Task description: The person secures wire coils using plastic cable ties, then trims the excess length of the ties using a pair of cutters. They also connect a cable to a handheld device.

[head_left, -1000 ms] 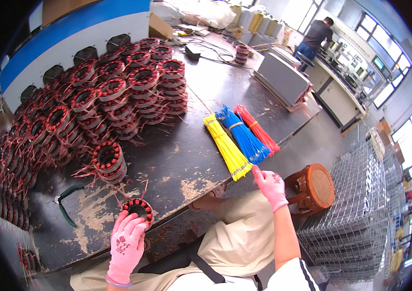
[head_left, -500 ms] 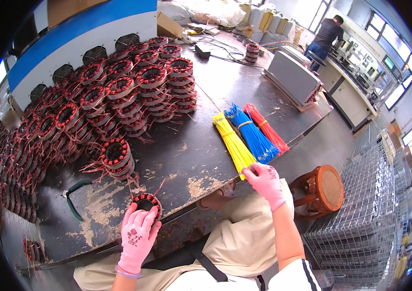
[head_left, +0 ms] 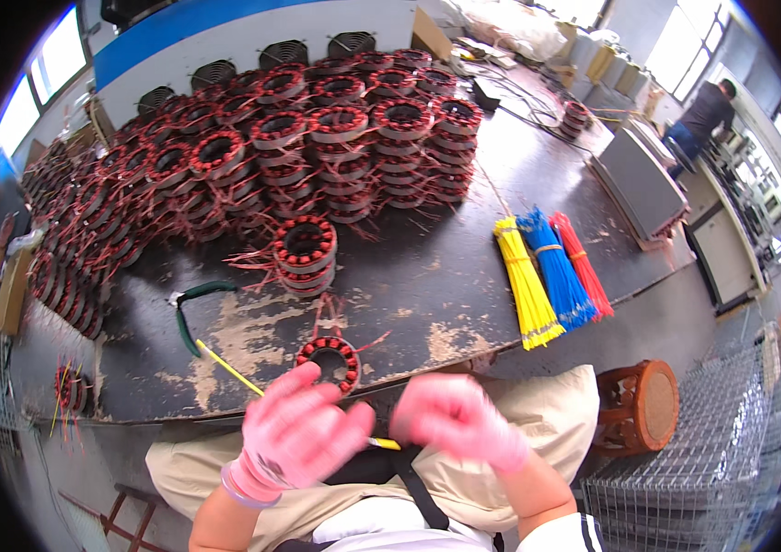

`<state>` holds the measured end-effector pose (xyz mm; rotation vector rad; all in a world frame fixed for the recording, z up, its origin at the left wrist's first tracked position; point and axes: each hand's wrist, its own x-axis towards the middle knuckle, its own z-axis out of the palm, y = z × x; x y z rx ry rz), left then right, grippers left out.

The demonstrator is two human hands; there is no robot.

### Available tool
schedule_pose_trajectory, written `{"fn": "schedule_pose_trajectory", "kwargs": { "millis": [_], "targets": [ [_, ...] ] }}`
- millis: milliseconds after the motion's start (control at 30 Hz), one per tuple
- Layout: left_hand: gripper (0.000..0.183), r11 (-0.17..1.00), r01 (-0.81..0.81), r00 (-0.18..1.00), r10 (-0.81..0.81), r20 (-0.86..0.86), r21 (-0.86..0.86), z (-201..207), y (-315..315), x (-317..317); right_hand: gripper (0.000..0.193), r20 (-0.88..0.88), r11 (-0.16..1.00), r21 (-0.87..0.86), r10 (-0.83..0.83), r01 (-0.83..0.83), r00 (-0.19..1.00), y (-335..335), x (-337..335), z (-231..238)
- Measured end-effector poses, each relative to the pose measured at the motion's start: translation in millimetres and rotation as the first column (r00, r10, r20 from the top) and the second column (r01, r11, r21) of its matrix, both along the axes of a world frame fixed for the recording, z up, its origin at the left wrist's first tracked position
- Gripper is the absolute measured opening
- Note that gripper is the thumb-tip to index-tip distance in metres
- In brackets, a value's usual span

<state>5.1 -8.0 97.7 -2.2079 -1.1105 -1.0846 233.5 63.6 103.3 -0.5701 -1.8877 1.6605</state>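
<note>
Head view: the left hand [head_left: 303,431] has its grip closed around a yellow wire [head_left: 229,366], both ends loose, unattached to the stator [head_left: 341,347] at the table's [head_left: 395,317] edge; blur hides whether the right hand [head_left: 459,421] grips anything.

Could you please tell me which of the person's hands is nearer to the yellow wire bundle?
Right. The right hand is below and left of the yellow wire bundle, apart from it; the left hand is farther left.
</note>
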Motion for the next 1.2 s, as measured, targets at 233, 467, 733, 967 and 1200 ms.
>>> {"fn": "schedule_pose_trajectory", "kwargs": {
  "millis": [233,467,733,967,1200],
  "targets": [
    [0.028,0.801,-0.101,0.809,0.411,0.42,-0.59,-60,28,4,0.02,0.312,0.439,0.896,-0.503,-0.073,0.806,48,-49,-81],
    [0.023,0.763,-0.175,0.886,0.397,0.239,-0.622,-77,31,-8,0.016,0.457,0.722,0.691,-0.466,0.027,0.758,-4,-35,-104],
    [0.029,0.746,0.091,0.876,0.255,0.41,-0.659,-60,32,-17,0.026,0.451,0.995,0.025,-0.101,0.101,0.887,68,-51,-72],
    [0.027,0.757,0.198,0.835,0.202,0.512,-0.622,-76,41,-9,0.027,0.404,0.951,-0.283,0.001,0.124,0.915,71,-64,-86],
    [0.021,0.726,0.176,0.879,0.188,0.438,-0.665,-83,37,-12,0.017,0.312,0.93,-0.091,-0.314,0.357,0.896,24,-45,-96]
  ]
}}
